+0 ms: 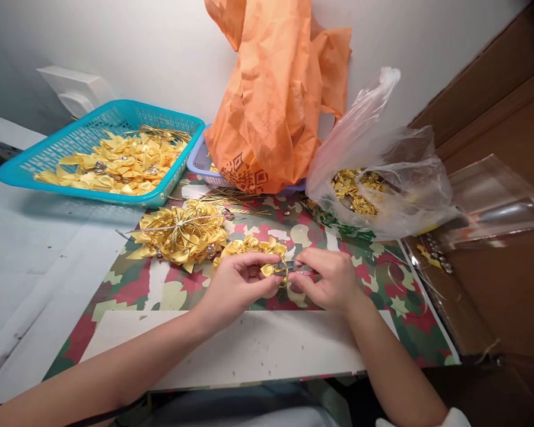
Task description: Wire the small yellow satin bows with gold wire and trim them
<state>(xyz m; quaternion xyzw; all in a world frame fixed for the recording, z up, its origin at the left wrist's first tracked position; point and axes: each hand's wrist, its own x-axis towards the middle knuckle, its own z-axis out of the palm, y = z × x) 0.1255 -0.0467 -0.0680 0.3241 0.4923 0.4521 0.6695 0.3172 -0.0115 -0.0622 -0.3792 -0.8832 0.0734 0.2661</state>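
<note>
My left hand [242, 279] pinches a yellow satin ribbon flower [267, 270] between thumb and fingers, near the middle of the patterned sheet. A looped gold cord [285, 280] hangs at the flower. From the right, my right hand [329, 276] grips small pliers [292, 266] by their handles, with the grey jaws pointing left at the flower and cord. Whether the jaws bite on the cord is too small to tell. Just behind my left hand lies a cluster of yellow ribbon flowers [256, 243]. To its left rests a larger flower bunch [180, 231] topped with coiled gold cord.
A turquoise basket [93, 191] full of yellow flowers stands back left. An orange bag [271, 112] sits in a lilac basket [196, 159] by the wall. At right, a clear plastic bag [409, 190] holds more yellow pieces, beside cardboard [507, 249]. Gold cords [240, 200] lie between.
</note>
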